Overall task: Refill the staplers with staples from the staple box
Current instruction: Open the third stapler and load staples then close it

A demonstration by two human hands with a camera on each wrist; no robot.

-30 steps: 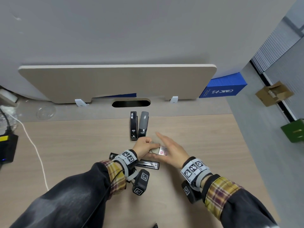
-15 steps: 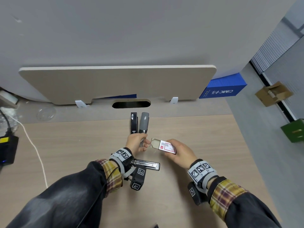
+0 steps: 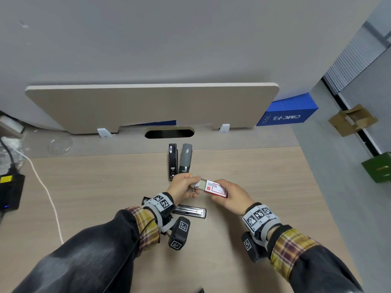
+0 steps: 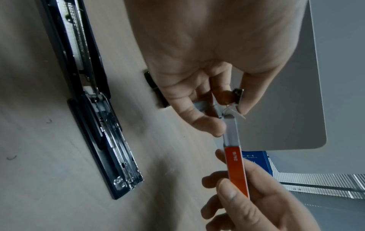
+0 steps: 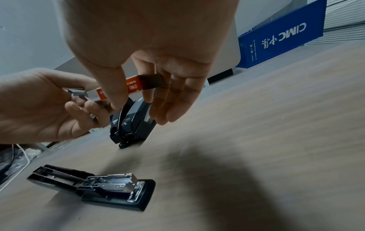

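Observation:
My right hand (image 3: 220,194) grips the red and white staple box (image 3: 215,188) above the desk, thumb and fingers round its sleeve (image 5: 136,87). My left hand (image 3: 193,187) pinches the end of the box's grey inner tray (image 4: 232,131), which sticks out of the sleeve to the left. One black stapler (image 3: 190,211) lies opened flat on the desk below my left wrist, its metal channel (image 5: 110,182) facing up. Two closed staplers, one black (image 3: 172,161) and one grey (image 3: 185,158), lie side by side just beyond my hands.
A beige divider panel (image 3: 148,104) stands along the desk's back, with a cable slot (image 3: 169,133) before it. A blue box (image 3: 287,112) sits at the back right. A white cable (image 3: 42,187) and a black device (image 3: 8,191) lie at the left.
Both hands have lifted the staple box off the desk. My left hand has drawn its inner tray out to the left while my right hand holds the sleeve.

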